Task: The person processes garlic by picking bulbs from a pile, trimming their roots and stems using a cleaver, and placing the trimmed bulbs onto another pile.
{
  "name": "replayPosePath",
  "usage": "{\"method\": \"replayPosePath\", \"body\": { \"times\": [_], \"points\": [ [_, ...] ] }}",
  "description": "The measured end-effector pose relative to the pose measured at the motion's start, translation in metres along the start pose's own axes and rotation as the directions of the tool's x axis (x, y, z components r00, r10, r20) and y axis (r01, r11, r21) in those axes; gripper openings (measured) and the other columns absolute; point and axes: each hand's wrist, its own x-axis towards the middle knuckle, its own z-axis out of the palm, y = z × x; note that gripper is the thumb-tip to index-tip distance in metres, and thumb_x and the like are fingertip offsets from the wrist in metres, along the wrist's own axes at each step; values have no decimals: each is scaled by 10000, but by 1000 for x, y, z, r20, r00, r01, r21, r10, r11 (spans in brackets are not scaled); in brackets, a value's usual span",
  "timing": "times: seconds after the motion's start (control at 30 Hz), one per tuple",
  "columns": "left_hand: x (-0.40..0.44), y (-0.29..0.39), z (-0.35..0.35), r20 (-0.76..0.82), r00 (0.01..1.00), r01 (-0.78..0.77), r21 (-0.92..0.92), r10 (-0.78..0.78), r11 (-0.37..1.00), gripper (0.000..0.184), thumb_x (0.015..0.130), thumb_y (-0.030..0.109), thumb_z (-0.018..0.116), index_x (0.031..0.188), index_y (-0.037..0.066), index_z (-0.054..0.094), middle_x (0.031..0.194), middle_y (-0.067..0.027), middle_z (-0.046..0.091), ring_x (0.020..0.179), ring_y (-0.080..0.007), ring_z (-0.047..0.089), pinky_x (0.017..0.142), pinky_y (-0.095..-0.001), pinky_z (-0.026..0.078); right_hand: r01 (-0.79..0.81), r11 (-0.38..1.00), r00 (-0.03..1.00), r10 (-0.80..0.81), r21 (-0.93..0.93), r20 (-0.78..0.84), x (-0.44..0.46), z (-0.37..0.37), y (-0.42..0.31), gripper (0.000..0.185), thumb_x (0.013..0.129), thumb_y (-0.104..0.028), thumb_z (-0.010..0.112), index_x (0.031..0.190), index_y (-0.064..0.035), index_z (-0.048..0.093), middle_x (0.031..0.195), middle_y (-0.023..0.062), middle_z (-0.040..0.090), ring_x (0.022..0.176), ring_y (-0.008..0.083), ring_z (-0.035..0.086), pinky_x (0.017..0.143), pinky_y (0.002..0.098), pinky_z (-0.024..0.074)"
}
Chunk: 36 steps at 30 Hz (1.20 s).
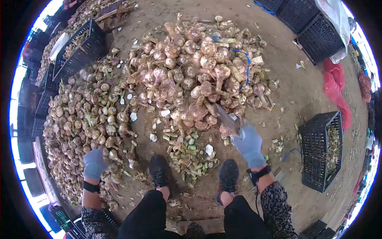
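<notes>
Gripping blurred blade (227,120) in right hand (249,145) by far garlic pile (199,65) | with left hand (94,164) at left garlic heap (85,115), cannot tell grip | keep blade clear of left hand

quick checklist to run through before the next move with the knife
1. Knife gripped in the right hand: ok
2. Left hand away from the blade: ok, at the left garlic pile
3. Left hand holding a bulb: cannot tell, blurred
4. Gloves on both hands: ok
5. Big garlic heap free of blue string: not ok, some lies on it
</notes>
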Motion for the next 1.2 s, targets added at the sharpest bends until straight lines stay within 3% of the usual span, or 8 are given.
{"method": "replayPosePath", "body": {
  "times": [0.1, 0.17, 0.23, 0.3, 0.47, 0.97, 1.0, 1.2],
  "points": [
    [9, 21, 27, -449, 884, -291, -317, 127, 903, 301, 761, 238, 651, 1009, 68, 632, 993, -128, 655, 847, -316, 649, 723, -375, 526, -218, 969, 912, 245, -117, 330, 16, 17, 9, 381, 684, -264, 663, 1012, -78, 614, 825, 146, 646, 734, 343, 628, 678, 423, 509],
    [-8, 79, 3, -89, 958, -130, -982, 272, 136, 391, 758, 187, 696, 1120, 63, 617, 1067, -161, 628, 797, -302, 645, 688, -379, 546, -226, 974, 938, 208, 34, 276, 8, 18, 8, 337, 689, -234, 679, 970, -58, 621, 770, 112, 641, 671, 294, 623, 631, 393, 502],
    [2, 118, 23, -90, 813, -84, -996, 575, -37, 410, 815, 206, 666, 1187, 54, 587, 1153, -123, 599, 871, -223, 624, 768, -406, 536, -224, 958, 958, 183, 181, 220, -7, 18, 0, 294, 694, -204, 695, 928, -37, 629, 714, 78, 636, 608, 244, 618, 584, 364, 496],
    [-5, 175, 20, 52, 437, 641, -719, 898, -271, 371, 895, 206, 584, 1238, 77, 530, 1186, -122, 607, 833, -133, 629, 802, -338, 507, -293, 544, 954, 217, 786, 205, -23, 7, -38, 190, 712, -124, 721, 848, -19, 640, 703, 4, 610, 569, 104, 555, 529, 272, 455],
    [-13, 222, 6, -185, 551, 768, -269, 814, -581, 381, 850, 152, 623, 1218, 117, 527, 1028, -52, 619, 783, -142, 591, 683, -351, 482, -309, 462, 948, 73, 832, 311, -40, -2, -101, 150, 741, -71, 718, 845, -7, 630, 705, -36, 575, 608, 32, 492, 529, 214, 414],
    [-14, 190, -12, -458, 626, -176, -871, 631, -458, 717, 813, -1, 655, 1381, 99, 230, 1274, -211, 481, 1143, -268, 538, 943, -409, 476, 547, 803, 812, -578, 237, 85, -30, -20, -92, 256, 618, -180, 668, 843, -105, 571, 750, 68, 547, 563, 276, 571, 476, 401, 436],
    [-15, 195, -8, -347, 600, 378, -671, 721, -638, 663, 866, 14, 602, 1389, 103, 205, 1310, -242, 442, 1147, -309, 535, 963, -430, 467, 543, 804, 814, -575, 242, 86, -28, -23, -97, 256, 618, -180, 668, 843, -105, 571, 750, 68, 547, 563, 276, 571, 476, 401, 436],
    [-14, 195, 5, -396, 600, 199, -767, 695, -609, 566, 915, 40, 534, 1383, 95, 221, 1314, -254, 442, 1157, -339, 524, 972, -449, 462, 535, 803, 798, -583, 264, 154, -28, -24, -108, 229, 619, -180, 667, 822, -133, 574, 711, 53, 521, 573, 261, 582, 464, 396, 441]
  ]
}}
